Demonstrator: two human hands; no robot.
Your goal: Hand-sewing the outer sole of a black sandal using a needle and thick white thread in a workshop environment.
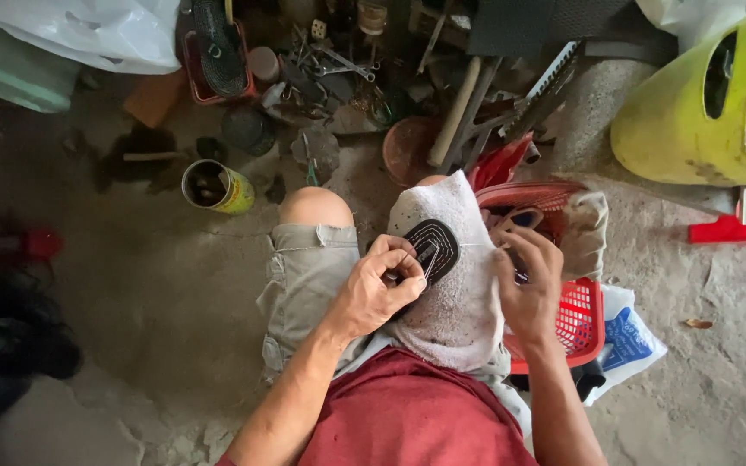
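Note:
A black ribbed shoe sole piece (438,246) lies on a grey-white cloth (455,293) draped over my right thigh. My left hand (379,289) presses on the sole's near edge, fingers curled around a small thin blade-like tool (426,256). My right hand (528,280) hovers at the cloth's right side, fingers bent around something small and dark; what it is I cannot tell. It sits just above a red plastic basket (580,315).
A yellow-labelled tin can (218,186) stands on the concrete floor left of my knee. Scattered metal tools (338,69), a saw (550,86) and wooden handles lie ahead. A yellow-green plastic container (692,121) is at upper right, a white plastic bag (97,30) upper left.

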